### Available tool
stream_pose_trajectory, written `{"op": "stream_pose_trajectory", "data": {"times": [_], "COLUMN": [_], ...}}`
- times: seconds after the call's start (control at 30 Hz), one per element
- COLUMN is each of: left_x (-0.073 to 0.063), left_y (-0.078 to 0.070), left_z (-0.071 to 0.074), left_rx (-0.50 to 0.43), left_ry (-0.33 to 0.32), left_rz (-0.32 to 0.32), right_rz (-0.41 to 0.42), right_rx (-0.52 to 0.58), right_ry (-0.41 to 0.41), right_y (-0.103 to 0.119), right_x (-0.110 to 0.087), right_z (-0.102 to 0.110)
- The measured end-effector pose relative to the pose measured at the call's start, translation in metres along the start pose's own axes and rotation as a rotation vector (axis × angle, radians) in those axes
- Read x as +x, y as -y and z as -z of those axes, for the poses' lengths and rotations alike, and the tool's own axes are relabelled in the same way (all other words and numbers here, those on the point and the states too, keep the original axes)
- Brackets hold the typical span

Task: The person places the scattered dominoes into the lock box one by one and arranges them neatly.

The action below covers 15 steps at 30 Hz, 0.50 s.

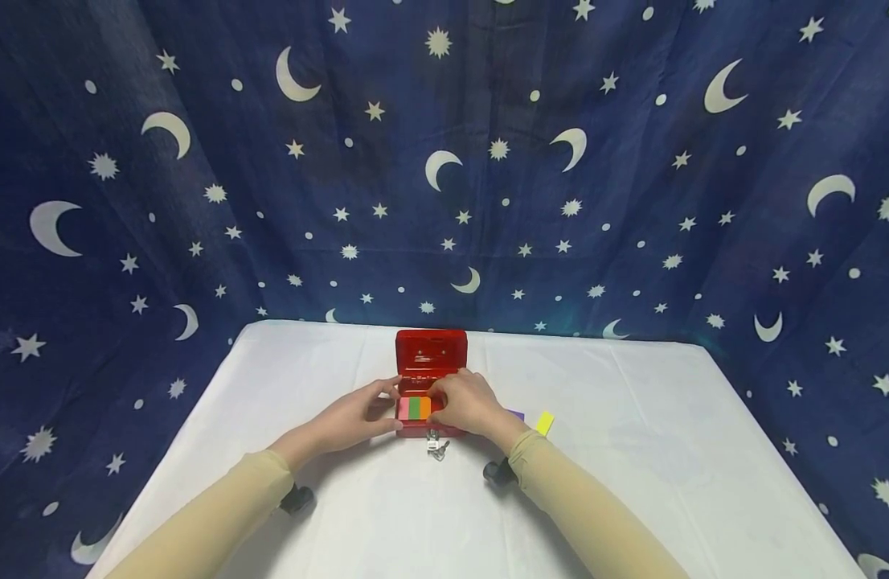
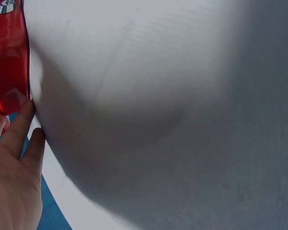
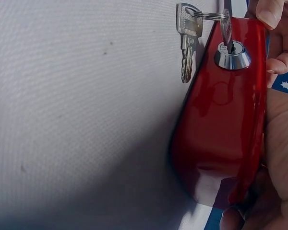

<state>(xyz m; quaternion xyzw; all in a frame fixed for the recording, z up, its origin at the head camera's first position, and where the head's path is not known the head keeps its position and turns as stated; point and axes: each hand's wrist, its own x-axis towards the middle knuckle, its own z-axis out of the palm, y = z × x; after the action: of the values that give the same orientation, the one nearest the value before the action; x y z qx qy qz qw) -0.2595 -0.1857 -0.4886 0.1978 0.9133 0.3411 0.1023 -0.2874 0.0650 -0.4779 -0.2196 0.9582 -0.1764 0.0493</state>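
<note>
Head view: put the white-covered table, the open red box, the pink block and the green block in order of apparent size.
1. White-covered table
2. Open red box
3. Pink block and green block: too alike to rank

The red box [image 3: 209, 129] is reachable from above, its raised lid [image 1: 432, 349] blocking behind and keys [image 3: 188, 28] jutting in front.

A red box [image 1: 419, 378], its lid raised at the back, is set upright on a white table [image 1: 358, 523], its left side touched by the left hand [image 1: 350, 416]. Inside, 3 blocks, pink [image 1: 403, 408], green [image 1: 414, 408] and orange [image 1: 425, 408], are lined up side by side, the orange pinched by the right hand [image 1: 468, 400]. The silver front lock [image 3: 234, 61] is fitted with 1 of 2 ringed keys [image 3: 188, 28]
</note>
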Motion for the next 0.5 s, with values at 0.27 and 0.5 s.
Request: {"op": "stream_pose_trajectory", "data": {"times": [0.27,0.5], "left_x": [0.0,-0.0004], "left_y": [-0.0004,-0.0007], "left_z": [-0.0011,-0.0002], "left_rx": [0.021,0.012], "left_ry": [-0.001,0.001], "left_rz": [0.01,0.002], "right_rz": [0.003,0.014], "right_rx": [0.029,0.086], "right_ry": [-0.001,-0.021], "right_y": [-0.0005,-0.0018], "right_x": [-0.0009,-0.005], "right_z": [-0.0002,0.0063]}}
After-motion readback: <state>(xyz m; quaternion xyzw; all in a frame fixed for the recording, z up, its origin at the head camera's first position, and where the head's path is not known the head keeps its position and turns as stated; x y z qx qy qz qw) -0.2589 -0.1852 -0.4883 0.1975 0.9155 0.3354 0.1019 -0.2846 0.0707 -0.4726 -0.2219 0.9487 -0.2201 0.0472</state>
